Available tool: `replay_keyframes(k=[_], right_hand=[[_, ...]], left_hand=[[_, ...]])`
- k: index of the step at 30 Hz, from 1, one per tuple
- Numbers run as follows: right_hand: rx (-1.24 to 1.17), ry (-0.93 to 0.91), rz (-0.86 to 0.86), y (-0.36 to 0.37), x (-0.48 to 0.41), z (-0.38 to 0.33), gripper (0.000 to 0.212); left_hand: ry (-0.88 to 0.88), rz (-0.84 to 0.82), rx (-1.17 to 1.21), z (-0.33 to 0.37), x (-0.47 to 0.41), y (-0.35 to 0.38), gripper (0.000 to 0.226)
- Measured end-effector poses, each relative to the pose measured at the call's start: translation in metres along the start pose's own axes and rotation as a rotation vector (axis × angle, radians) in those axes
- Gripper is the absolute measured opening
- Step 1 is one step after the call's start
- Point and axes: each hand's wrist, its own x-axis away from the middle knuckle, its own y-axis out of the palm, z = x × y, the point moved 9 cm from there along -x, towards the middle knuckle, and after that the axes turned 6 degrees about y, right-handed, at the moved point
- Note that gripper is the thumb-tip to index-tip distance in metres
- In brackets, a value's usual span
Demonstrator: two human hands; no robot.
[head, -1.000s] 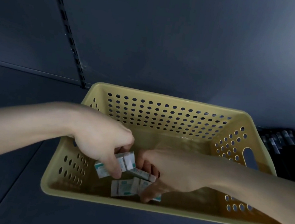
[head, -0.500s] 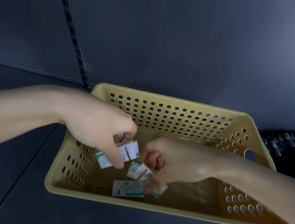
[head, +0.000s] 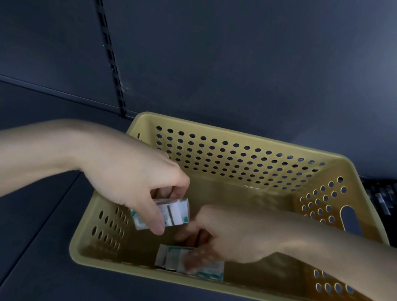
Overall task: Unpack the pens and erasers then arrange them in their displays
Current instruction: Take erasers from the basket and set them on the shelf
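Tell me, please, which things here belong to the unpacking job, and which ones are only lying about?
Belong to the job:
yellow perforated plastic basket
small white-and-teal wrapped erasers, pinched in the left hand
loose erasers on its floor, under the right hand
black pens, far right

Only lying about:
black slotted metal rail on the wall
dark shelf surface

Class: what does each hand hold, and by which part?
Left hand pinches an eraser stack, thumb across its front. Right hand, blurred over loose erasers: cannot tell.
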Motion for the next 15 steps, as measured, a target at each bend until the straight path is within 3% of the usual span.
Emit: replay_keyframes(k=[9, 15], right_hand=[[-0.011, 0.064, -0.153, 0.004, 0.004, 0.002, 0.036], [-0.005, 0.12, -0.061, -0.011, 0.015, 0.014, 0.032]], left_hand=[[0.005, -0.012, -0.001, -0.003, -0.002, 0.001, 0.036], [0.031, 0.121, 0.12, 0.009, 0.007, -0.013, 0.035]])
